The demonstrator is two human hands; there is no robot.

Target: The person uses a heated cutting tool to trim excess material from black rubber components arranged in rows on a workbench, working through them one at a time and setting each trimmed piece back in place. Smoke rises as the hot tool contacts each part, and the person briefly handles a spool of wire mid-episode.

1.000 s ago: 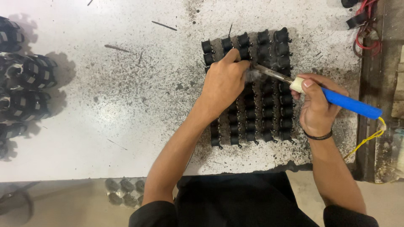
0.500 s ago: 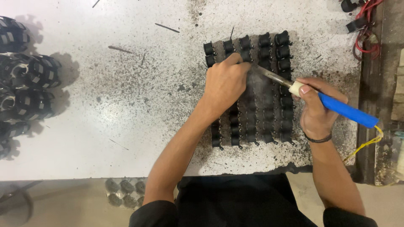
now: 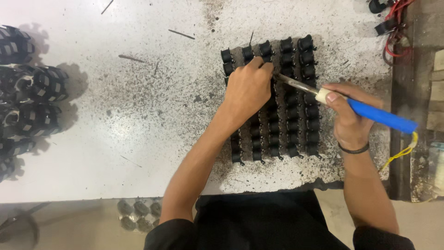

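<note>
Unmoved, left hand (image 3: 247, 90) presses ribbed black parts (image 3: 296, 111); right fingers (image 3: 334, 96) grip blue-handled iron (image 3: 365, 112).

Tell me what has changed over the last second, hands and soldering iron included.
Little moved. The left hand crept slightly toward the far rows of the block of small black parts, and the metal tip of the blue-handled soldering iron shifted with it, staying beside the fingertips. The right hand kept its grip on the iron. The block, the black round parts at left and the white table stayed put.
</note>
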